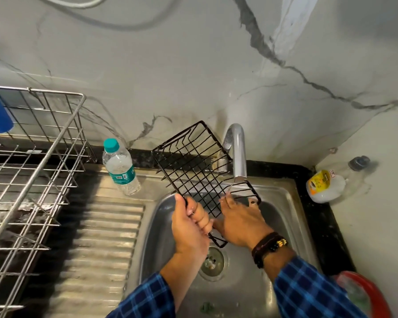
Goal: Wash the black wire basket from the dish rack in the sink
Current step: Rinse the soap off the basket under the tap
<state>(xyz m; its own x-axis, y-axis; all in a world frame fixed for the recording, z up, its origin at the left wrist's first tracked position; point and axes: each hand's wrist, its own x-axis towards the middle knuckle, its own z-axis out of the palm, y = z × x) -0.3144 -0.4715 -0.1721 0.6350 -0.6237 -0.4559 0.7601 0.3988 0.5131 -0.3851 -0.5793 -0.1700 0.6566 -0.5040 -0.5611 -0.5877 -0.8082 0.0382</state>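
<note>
2 hands (190, 226) (239, 222) on 1 basket (194, 167)

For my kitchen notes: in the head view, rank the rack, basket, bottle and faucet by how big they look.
1. rack, though the left edge cuts it off.
2. basket.
3. bottle and faucet look about alike, so I leave them unranked.
</note>
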